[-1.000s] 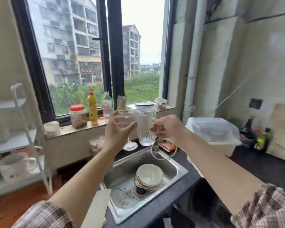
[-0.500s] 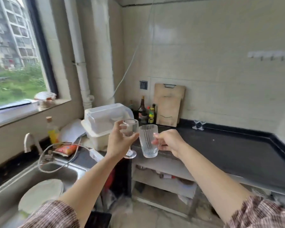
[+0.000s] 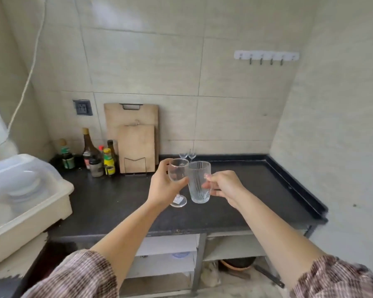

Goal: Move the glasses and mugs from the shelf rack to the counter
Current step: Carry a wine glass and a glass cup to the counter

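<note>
My left hand (image 3: 163, 187) grips a clear stemmed wine glass (image 3: 177, 174) by its bowl. A ribbed clear tumbler (image 3: 198, 186) is held upright in my right hand (image 3: 224, 187). The two glasses touch side by side in the air above the black counter (image 3: 256, 190). Two small stemmed glasses (image 3: 187, 156) stand at the counter's back edge by the wall. The shelf rack is out of view.
Two wooden cutting boards (image 3: 136, 143) lean on the wall, with several sauce bottles (image 3: 95, 158) to their left. A lidded plastic dish box (image 3: 19, 190) sits at the left. A hook rail (image 3: 266, 55) hangs on the wall. Open shelves (image 3: 170, 254) lie under the counter.
My view has swung right from the window and sink to face the black counter. Both hands carried the glasses along and now hold them over the counter.
</note>
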### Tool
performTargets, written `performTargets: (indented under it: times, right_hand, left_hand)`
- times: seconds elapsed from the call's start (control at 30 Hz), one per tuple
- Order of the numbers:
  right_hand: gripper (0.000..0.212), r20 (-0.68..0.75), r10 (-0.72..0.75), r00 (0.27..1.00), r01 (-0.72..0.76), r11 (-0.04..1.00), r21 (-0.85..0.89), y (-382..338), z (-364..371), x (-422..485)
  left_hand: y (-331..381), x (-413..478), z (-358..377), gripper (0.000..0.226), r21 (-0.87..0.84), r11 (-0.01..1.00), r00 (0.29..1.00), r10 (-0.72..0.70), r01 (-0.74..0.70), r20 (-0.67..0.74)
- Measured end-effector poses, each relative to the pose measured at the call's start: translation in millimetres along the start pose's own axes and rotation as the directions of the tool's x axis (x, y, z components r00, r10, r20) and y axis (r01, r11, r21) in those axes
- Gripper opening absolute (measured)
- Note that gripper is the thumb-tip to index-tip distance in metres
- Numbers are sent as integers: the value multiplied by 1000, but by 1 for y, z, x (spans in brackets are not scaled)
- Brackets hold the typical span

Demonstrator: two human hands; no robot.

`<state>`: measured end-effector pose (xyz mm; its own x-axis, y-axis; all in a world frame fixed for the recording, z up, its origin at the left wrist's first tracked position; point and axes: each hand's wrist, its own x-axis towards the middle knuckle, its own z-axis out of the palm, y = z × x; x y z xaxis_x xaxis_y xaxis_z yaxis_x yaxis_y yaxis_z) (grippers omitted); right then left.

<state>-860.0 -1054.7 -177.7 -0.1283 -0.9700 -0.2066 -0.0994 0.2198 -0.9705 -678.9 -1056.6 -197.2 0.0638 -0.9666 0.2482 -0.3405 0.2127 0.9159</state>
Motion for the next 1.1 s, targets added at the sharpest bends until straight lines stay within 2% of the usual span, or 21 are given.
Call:
performTargets:
  times: [0.23,0.4,0.5,0.63,0.8,0.9,1.1]
  right_hand:
    - [10,-121,66,990,-65,998,13,16,-63,103]
    - [10,-123,107,987,-109,994,-5,33,-110,199]
    - [16,-80,130,988,-134,990,-49,44,-135,269]
    - [24,-25,197,980,-199,976,-90,58,-160,356]
    - [33,23,257,966,-251,958,-139,73,-172,435]
    - [36,23,305,952,-298,940,-167,86,-170,468]
    - [29,-1,370,929,-363,912,-193,111,-155,526]
  left_hand:
    - [-27,92,95,64,20,1000,986,-13,10,166]
    - [-55,161,170,67,41,997,975,-78,71,207]
    - [-77,207,219,63,50,991,973,-131,124,188]
    - [-98,264,272,53,70,961,949,-277,269,148]
    - [-124,325,313,45,152,927,923,-363,344,127]
    - [-143,353,325,45,223,910,914,-383,349,136]
    - [-192,417,336,46,372,900,933,-312,229,181]
